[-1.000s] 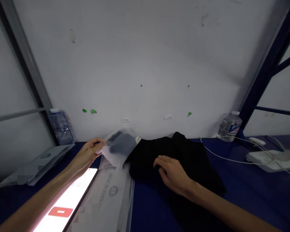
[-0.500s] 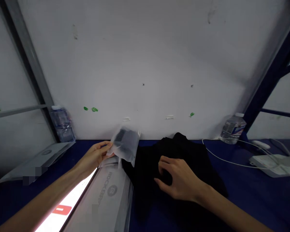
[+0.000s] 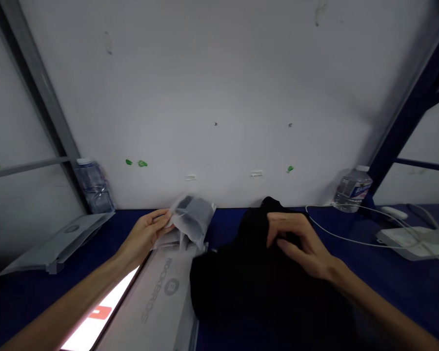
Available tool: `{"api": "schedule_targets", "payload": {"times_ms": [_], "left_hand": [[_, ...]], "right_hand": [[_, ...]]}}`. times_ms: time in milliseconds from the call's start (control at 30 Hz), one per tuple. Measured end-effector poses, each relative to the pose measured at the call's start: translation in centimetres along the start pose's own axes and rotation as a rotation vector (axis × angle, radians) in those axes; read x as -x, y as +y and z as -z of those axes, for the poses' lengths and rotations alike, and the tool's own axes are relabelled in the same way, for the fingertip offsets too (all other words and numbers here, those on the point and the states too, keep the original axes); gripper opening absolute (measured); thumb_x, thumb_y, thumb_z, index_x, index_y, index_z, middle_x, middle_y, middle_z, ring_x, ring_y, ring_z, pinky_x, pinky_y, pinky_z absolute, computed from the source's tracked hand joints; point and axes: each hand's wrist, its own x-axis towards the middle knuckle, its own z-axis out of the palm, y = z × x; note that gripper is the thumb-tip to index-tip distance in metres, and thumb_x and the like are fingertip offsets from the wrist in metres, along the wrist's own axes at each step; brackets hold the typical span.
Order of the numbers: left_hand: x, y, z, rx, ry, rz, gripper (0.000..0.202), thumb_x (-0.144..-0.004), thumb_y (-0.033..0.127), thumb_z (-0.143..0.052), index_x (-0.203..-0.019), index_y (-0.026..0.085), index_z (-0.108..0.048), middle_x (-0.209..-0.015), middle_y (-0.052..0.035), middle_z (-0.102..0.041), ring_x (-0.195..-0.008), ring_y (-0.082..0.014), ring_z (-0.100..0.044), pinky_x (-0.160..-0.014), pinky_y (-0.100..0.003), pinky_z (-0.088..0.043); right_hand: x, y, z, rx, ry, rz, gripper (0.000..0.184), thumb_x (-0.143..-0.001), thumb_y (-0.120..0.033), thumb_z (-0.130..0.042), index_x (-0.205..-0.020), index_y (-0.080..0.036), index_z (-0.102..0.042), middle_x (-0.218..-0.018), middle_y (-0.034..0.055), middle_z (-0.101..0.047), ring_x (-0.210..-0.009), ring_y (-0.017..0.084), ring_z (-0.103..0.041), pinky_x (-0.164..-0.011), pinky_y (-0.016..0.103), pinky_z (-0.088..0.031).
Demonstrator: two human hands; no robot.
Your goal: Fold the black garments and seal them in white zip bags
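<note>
My left hand (image 3: 148, 233) pinches the edge of a small frosted plastic bag (image 3: 192, 220) with something dark inside, held just above a stack of grey printed bags (image 3: 157, 302). My right hand (image 3: 302, 240) has its fingers curled into the far part of a black garment (image 3: 249, 282) that lies on the blue table (image 3: 380, 282). The bag sits just left of the garment's top edge.
A lit phone screen (image 3: 91, 321) lies under my left forearm. Grey flat bags (image 3: 54, 243) and a water bottle (image 3: 92, 186) stand at the left. Another bottle (image 3: 351, 189), a white cable (image 3: 336, 234) and a white power strip (image 3: 409, 239) are at the right, before the white wall.
My right hand moved up and to the right across the black garment and gathered its far part. My left hand kept the frosted bag, shifting it slightly right.
</note>
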Motion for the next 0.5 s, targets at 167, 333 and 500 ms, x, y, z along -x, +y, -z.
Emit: {"api": "schedule_targets", "payload": {"times_ms": [167, 333, 500], "left_hand": [[0.4, -0.5, -0.4, -0.225, -0.023, -0.075, 0.049, -0.074, 0.036, -0.080, -0.116, 0.017, -0.062, -0.070, -0.0006, -0.071, -0.056, -0.0170, -0.067, -0.053, -0.026, -0.055], [1.2, -0.3, -1.0, -0.417, -0.120, -0.172, 0.031, -0.079, 0.032, -0.074, -0.107, 0.021, -0.069, -0.065, 0.0052, -0.059, -0.045, -0.0077, -0.052, -0.043, -0.017, -0.040], [0.9, -0.5, -0.7, -0.496, -0.216, -0.175, 0.029, -0.086, 0.036, -0.064, -0.107, 0.020, -0.075, -0.058, 0.0026, -0.061, -0.052, -0.0119, -0.059, -0.051, -0.020, -0.047]], "right_hand": [[0.3, -0.4, -1.4, 0.153, -0.162, -0.160, 0.049, -0.097, -0.040, -0.048, -0.054, -0.018, -0.052, -0.057, -0.0013, -0.049, -0.053, 0.012, -0.045, -0.056, 0.028, -0.033], [0.7, -0.4, -5.5, 0.323, -0.295, -0.163, 0.036, -0.091, -0.042, -0.061, -0.064, -0.018, -0.058, -0.062, -0.0014, -0.058, -0.057, 0.012, -0.049, -0.056, 0.026, -0.030], [0.8, -0.4, -5.7, 0.355, -0.306, -0.218, 0.028, -0.090, -0.037, -0.062, -0.069, -0.019, -0.062, -0.064, -0.0018, -0.062, -0.060, 0.012, -0.052, -0.058, 0.026, -0.029]]}}
